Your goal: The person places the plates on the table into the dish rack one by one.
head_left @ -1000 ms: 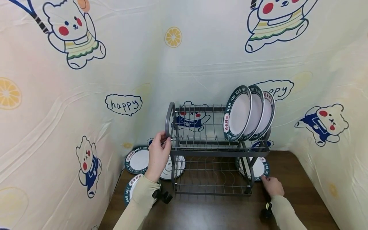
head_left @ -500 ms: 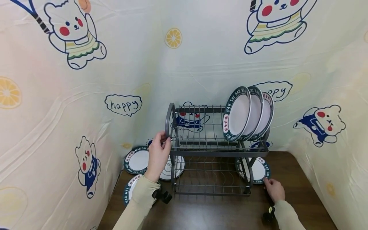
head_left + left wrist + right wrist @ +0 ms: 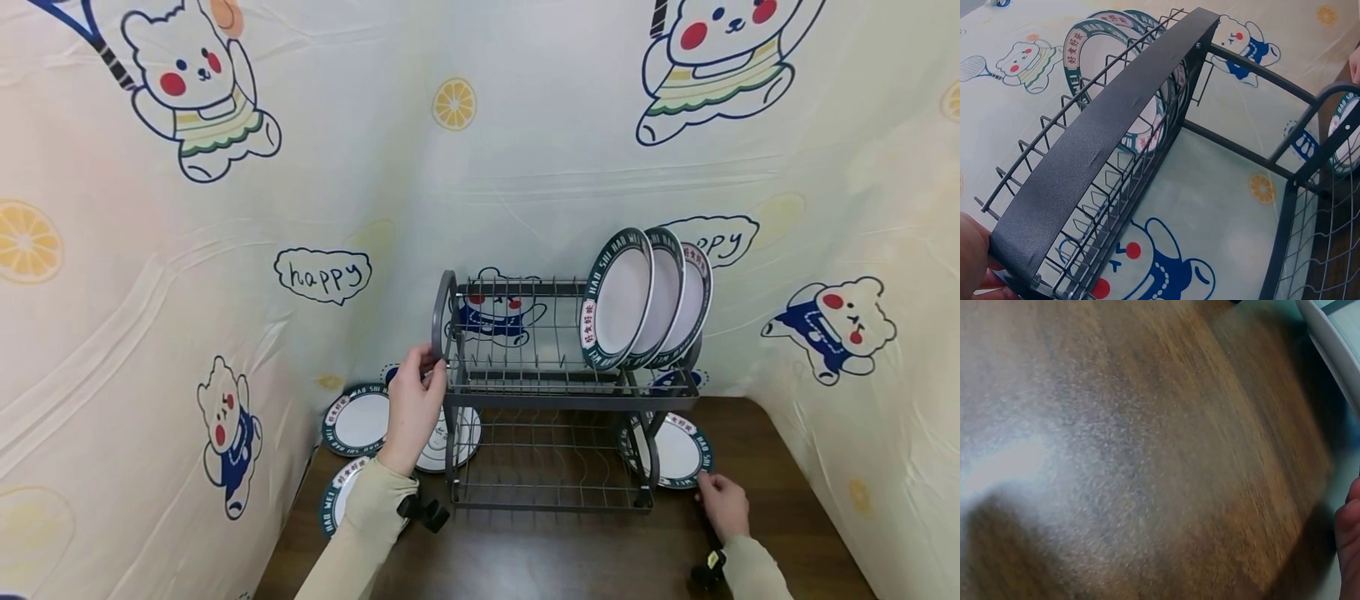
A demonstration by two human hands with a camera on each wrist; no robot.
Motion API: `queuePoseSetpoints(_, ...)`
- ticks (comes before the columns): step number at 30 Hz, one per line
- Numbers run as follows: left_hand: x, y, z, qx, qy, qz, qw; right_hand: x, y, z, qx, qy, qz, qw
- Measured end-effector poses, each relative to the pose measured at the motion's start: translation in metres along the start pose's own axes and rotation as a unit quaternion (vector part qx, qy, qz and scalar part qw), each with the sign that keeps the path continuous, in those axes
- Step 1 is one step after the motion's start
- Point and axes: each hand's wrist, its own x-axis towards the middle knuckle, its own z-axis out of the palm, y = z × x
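A dark metal two-tier dish rack (image 3: 577, 402) stands on the brown table. My left hand (image 3: 414, 408) grips the left end of its upper tier; in the left wrist view, fingers (image 3: 974, 256) show at the end of the dark side bar (image 3: 1085, 150). At the rack's lower right, my right hand (image 3: 723, 505) pinches the near right rim of a white plate (image 3: 681, 450) with a dark green lettered border. The rack's right leg covers part of that plate. Only the plate's edge (image 3: 1333, 356) and some fingers (image 3: 1349, 531) enter the right wrist view.
Three similar plates (image 3: 617, 300) stand upright at the upper tier's right end. To the left, more plates (image 3: 360, 421) lie on the table, partly hidden by my left arm. A printed cloth (image 3: 525, 183) hangs around the back and sides.
My right hand and the plate at its fingers have moved a little to the right and nearer, out from behind the rack's leg. The left hand keeps its hold on the rack.
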Motion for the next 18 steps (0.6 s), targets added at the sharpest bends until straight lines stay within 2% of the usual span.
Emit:
queuePoseSetpoints(8,-0.001,0.001,-0.001,-0.006,0.001,0.0,1.0,-0.009,0.0,0.002,0.06,0.045,0.023,0.9969)
queuePoseSetpoints(18,0.0,0.001,0.0,0.003,0.005,-0.001,1.0,-0.023,-0.001,0.0,0.085,0.074,0.011,0.9936)
